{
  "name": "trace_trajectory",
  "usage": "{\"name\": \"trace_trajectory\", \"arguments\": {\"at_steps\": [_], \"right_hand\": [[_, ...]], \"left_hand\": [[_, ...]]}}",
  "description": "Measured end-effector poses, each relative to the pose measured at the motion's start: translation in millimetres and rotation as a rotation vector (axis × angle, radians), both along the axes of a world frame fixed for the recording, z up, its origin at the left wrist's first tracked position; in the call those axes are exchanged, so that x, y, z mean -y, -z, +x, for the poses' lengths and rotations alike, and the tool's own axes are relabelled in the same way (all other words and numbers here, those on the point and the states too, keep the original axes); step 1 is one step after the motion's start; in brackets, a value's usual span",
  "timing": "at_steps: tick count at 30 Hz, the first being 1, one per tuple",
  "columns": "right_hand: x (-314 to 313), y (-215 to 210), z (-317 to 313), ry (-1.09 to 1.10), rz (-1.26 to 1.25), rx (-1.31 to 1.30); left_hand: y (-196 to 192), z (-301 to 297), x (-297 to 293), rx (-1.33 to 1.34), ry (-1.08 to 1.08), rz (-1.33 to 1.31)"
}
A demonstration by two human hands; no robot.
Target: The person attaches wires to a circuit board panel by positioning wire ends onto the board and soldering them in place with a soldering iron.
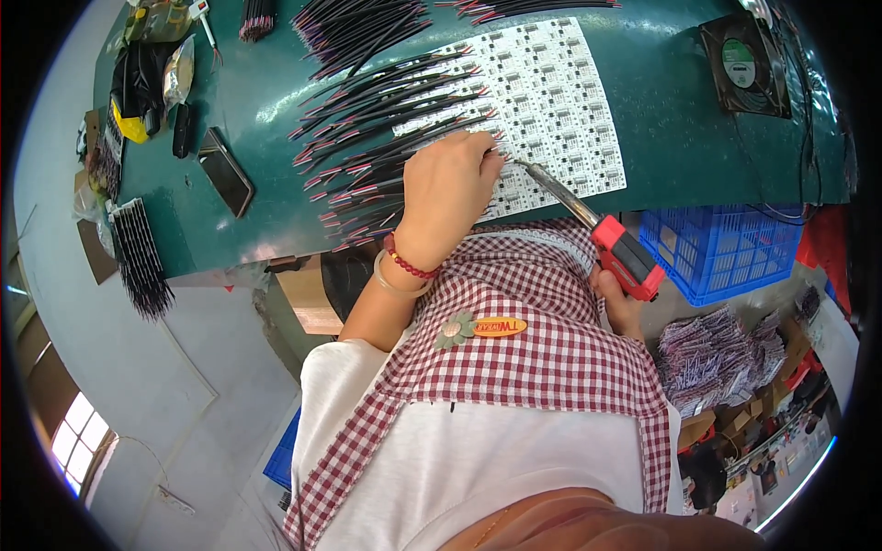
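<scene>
My left hand rests palm down over a white sheet of circuit boards, its fingers pinched together at the near part of the sheet. A black-sheathed wire seems to be in the pinch, mostly hidden under the fingers. Wrapped round the handle of a red and black soldering iron is my right hand, partly hidden by it. The iron's metal tip points at the sheet, just right of my left fingertips. Rows of black wires with red and white ends stretch left from the boards.
A phone lies on the green table to the left. More wire bundles lie at the back. A small fan stands at the far right. Below the table's edge are a blue crate and stacked bundles.
</scene>
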State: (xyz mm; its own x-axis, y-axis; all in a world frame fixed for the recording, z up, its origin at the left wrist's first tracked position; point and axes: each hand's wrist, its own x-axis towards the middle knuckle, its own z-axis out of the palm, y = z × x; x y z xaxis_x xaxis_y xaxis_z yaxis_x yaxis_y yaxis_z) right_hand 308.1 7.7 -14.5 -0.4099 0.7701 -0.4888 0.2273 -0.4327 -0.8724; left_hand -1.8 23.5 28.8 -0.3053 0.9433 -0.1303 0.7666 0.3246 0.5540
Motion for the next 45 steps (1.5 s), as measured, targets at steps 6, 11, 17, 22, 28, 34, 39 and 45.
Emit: {"name": "trace_trajectory", "arguments": {"at_steps": [6,11,17,22,28,34,39,45], "right_hand": [[1.6,3.1,-7.7,-0.046,0.161,0.085],[-5.0,-4.7,-16.0,-0.091,0.228,0.055],[1.3,-11.7,-10.2,0.067,0.024,-0.050],[1.4,-13.9,-12.2,0.077,0.044,-0.075],[1.0,-11.8,-9.4,0.080,0.057,-0.110],[1.0,-9.6,-4.6,0.082,0.039,-0.162],[4.4,-7.2,-1.0,0.056,0.054,-0.122],[8.4,-2.1,2.3,0.078,-0.011,-0.094]], "left_hand": [[-0.5,0.8,-0.9,-0.013,0.011,0.023],[1.0,2.7,-1.0,-0.040,0.000,-0.001],[2.6,3.0,0.8,-0.062,0.011,0.012],[3.6,2.3,2.2,-0.023,0.020,0.004],[6.1,-6.2,16.9,0.203,-0.016,0.130],[-6.6,12.9,21.9,0.093,-0.007,0.366],[9.5,21.4,23.9,0.088,-0.033,0.134],[8.4,20.9,18.9,0.076,-0.039,0.102]]}}
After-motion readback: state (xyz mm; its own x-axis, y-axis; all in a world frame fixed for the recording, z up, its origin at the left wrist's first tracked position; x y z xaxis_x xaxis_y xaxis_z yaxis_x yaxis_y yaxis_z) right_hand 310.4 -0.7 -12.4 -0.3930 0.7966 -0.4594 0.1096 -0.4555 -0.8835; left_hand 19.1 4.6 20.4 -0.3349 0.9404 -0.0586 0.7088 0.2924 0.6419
